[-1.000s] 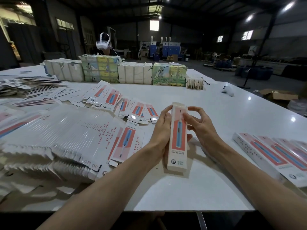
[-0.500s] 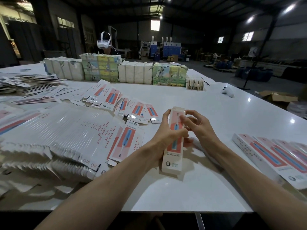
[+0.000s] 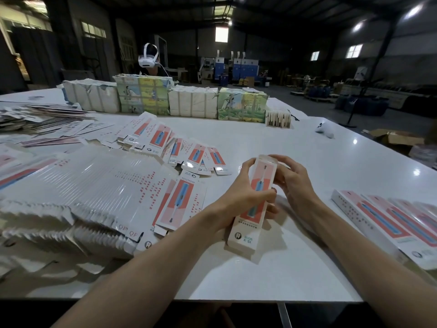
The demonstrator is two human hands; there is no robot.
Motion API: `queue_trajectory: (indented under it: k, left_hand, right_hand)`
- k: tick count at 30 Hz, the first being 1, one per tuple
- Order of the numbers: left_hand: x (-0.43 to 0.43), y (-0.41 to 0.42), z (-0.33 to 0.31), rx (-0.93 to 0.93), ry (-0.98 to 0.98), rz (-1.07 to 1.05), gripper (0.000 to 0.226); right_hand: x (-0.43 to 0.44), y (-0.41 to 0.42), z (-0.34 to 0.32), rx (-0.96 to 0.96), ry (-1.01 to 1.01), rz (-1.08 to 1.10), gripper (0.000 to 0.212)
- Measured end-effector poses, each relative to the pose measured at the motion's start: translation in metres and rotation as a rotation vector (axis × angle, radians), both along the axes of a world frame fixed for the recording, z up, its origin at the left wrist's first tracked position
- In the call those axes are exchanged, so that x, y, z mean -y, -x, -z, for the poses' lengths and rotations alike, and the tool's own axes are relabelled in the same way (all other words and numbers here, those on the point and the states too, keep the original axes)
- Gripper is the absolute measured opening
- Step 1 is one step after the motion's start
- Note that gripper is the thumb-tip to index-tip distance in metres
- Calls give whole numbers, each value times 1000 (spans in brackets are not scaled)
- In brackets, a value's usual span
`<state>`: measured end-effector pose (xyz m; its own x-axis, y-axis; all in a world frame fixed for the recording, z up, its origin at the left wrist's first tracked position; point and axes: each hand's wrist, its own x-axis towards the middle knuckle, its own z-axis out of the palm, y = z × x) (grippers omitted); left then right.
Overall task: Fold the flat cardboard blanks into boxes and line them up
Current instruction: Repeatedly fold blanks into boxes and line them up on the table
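The box (image 3: 256,211) is held above the white table (image 3: 260,280), near its front-centre. Its long axis runs away from the person, with the logo end nearest and the far end raised and leaning slightly right. The printed pink face is uppermost. The left hand (image 3: 243,197) grips the box from the left at mid-length, thumb across the printed face. The right hand (image 3: 294,183) is curled round the far end, fingertips on the top flap. Finished boxes (image 3: 387,223) lie side by side to the right, and flat blanks (image 3: 78,185) are fanned out to the left.
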<state>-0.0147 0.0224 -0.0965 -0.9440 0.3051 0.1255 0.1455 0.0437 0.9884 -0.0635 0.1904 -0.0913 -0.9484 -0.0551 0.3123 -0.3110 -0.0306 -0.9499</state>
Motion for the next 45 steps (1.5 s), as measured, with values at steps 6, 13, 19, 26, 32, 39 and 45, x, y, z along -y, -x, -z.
queue_trajectory:
  k: [6,13,19,26,32,39,45]
  left_hand:
    - [0,2,0,9,29,-48,88]
    - [0,3,1,13,56,-60,90]
    - [0,-3,-1,21,21,-4,86]
    - [-2,-6,-1,-3,34,-33,89]
    - [-3,-6,-2,0,31,-50,102]
    - [-2,-6,-4,-26,43,-69,95]
    - [0,-7,-7,37,-35,-88,92]
  right_hand:
    - [-3,-1,-4,-29,14,-56,22]
    - [2,-5,-11,53,109,-89,30]
    - [-2,-1,-12,131,167,-71,15]
    - [-3,-3,-15,134,171,-104,15]
    - [-5,-6,-17,130,167,-111,18]
    - [-5,-5,-17,139,189,-175,25]
    - [0,-5,-12,61,127,-222,20]
